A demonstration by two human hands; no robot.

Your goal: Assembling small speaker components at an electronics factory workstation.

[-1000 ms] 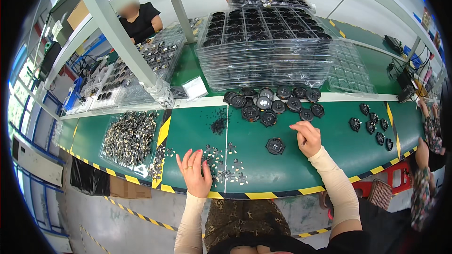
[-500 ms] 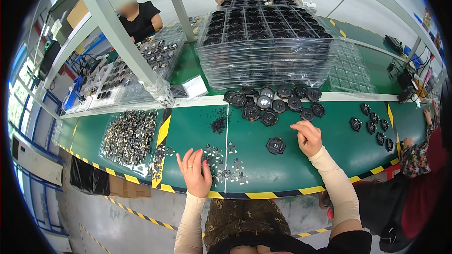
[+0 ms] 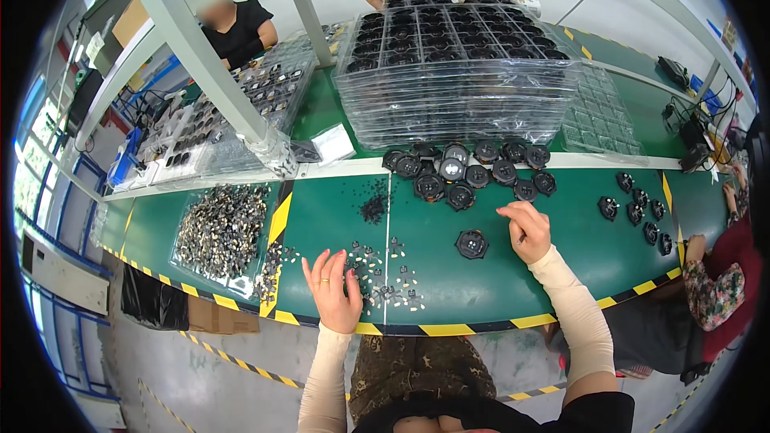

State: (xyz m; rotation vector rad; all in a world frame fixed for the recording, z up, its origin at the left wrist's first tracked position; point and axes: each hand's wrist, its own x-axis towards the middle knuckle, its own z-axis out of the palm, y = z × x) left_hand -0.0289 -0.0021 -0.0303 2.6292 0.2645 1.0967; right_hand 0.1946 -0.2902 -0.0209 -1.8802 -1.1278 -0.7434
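Best to pick singly from the small black and cream pieces (image 3: pixel 389 292) beside the loosely open, seemingly empty left hand (image 3: pixel 334 293), steadying the black octagonal plastic-looking disc (image 3: pixel 472 244), inward from the green worktop's (image 3: pixel 457 297) front edge, near the right hand (image 3: pixel 530 232), fingers curled, hold impossible to tell.

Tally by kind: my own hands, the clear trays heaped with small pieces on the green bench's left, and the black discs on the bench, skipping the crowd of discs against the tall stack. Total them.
Your hands: 2 (left hand, right hand)
Heaped clear tray: 1
Black discs: 8 (lone disc between the hands, 7 in the right group)
Total: 11
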